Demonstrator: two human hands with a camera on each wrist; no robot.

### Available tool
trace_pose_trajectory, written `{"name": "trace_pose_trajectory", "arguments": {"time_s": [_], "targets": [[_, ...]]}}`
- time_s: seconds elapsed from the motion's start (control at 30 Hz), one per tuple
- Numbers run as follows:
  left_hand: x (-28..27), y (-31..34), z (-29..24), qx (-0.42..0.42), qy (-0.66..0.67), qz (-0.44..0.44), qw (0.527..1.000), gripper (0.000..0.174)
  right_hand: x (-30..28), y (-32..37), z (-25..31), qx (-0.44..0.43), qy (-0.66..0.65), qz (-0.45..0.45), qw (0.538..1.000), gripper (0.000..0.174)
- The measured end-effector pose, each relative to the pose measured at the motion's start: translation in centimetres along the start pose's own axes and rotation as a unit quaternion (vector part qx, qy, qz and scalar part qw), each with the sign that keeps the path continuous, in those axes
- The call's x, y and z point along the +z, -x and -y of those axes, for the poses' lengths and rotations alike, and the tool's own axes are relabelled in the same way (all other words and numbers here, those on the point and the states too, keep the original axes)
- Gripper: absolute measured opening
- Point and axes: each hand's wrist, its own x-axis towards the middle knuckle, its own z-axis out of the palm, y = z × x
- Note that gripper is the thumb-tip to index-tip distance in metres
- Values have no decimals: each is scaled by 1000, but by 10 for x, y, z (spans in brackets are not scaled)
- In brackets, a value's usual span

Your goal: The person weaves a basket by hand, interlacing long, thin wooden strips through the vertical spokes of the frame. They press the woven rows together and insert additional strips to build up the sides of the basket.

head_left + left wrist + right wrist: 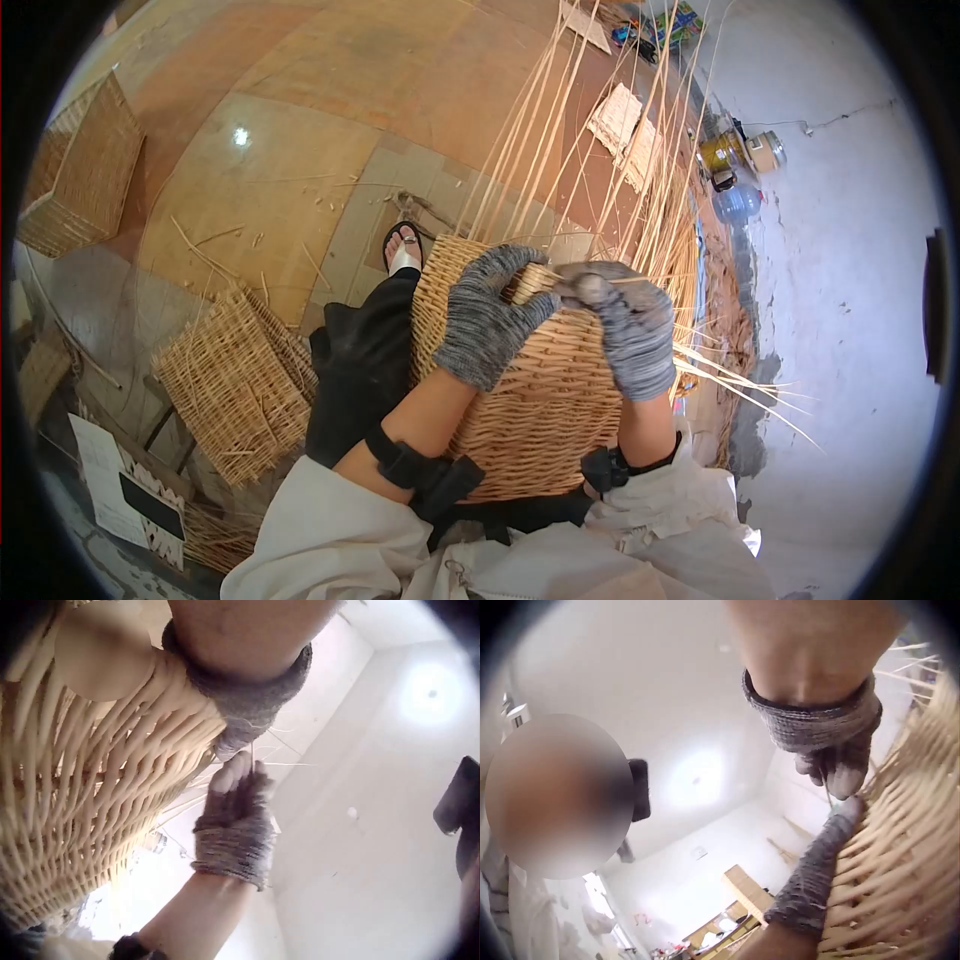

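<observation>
A woven wicker basket (540, 400) rests on the person's lap, long loose rods (540, 130) fanning out from its far edge. The left hand (485, 325), in a grey knitted glove, grips the basket's top edge, thumb toward the right hand. Beside it the right hand (632, 325), gloved alike, pinches a thin wicker strand at that edge. From the left wrist view, the right hand (236, 817) has its fingertips together close to the basket wall (90, 780). In the right wrist view the left hand (814, 862) lies along the weave, fingertips near the right hand (836, 754).
A folded-looking woven piece (235, 380) lies on the floor at the left, and an open basket (85, 170) stands farther back. Pale woven panels (627, 135) lie at the far right, near a water jug (737, 202) by the wall. Offcuts are scattered across the floor.
</observation>
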Motion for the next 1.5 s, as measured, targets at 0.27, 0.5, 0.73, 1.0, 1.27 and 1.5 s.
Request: {"name": "trace_pose_trajectory", "arguments": {"time_s": [0.27, 0.5, 0.73, 1.0, 1.27, 1.5], "targets": [[13, 1, 0, 218, -422, -11, 880, 37, -34, 5, -57, 149, -132, -93, 976, 20], [27, 2, -17, 128, -532, 15, 837, 35, -11, -36, -37, 100, -53, -156, 981, 45], [9, -1, -2, 176, -425, 19, 888, 44, -75, 181, -133, 225, -37, -333, 915, 33], [-13, 72, 13, -121, -138, 13, 983, 67, -68, 186, -118, 398, -331, -165, 839, 47], [-42, 85, -181, -82, 157, 38, 983, 52, -195, 181, 119, 135, -230, -126, 956, 33], [-26, 56, -170, 14, -261, 9, 965, 62, -192, 172, 8, 150, -525, -156, 823, 58]]}}
